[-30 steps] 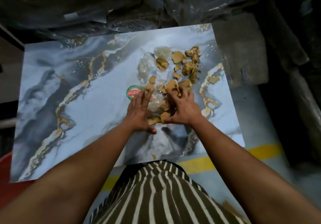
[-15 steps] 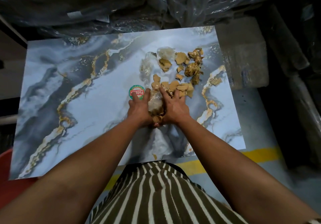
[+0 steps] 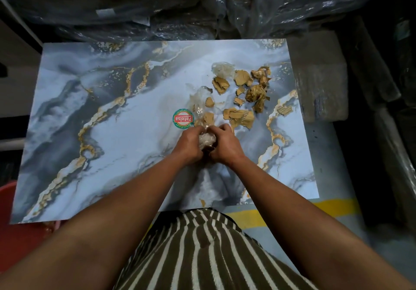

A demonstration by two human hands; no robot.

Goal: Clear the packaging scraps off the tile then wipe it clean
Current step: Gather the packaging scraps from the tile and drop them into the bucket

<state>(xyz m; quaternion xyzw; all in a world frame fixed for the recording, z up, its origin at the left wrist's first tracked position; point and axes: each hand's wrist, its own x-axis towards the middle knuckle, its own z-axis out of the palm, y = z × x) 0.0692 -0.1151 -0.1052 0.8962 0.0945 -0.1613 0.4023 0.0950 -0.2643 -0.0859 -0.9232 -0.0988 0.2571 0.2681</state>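
Note:
A large marbled blue-grey tile (image 3: 112, 132) with gold veins lies flat in front of me. My left hand (image 3: 190, 144) and my right hand (image 3: 225, 146) are cupped together near its middle, gripping a wad of clear plastic and brown scraps (image 3: 207, 140) between them. Beyond my hands, several torn brown cardboard scraps (image 3: 239, 115) and crumpled brown tape (image 3: 256, 91) lie scattered on the tile's right half, with clear film (image 3: 221, 70) among them. A round red-and-green sticker (image 3: 183, 118) sits on the tile just left of my hands.
Plastic-wrapped dark bundles (image 3: 202, 8) line the far side. A wrapped grey block (image 3: 319, 82) stands at the tile's right edge. A red object (image 3: 13, 222) shows at the lower left. A yellow floor line (image 3: 326, 208) runs below the tile.
My hands went from spread flat over the scraps to drawn together, bunching plastic and scraps into a wad held between them.

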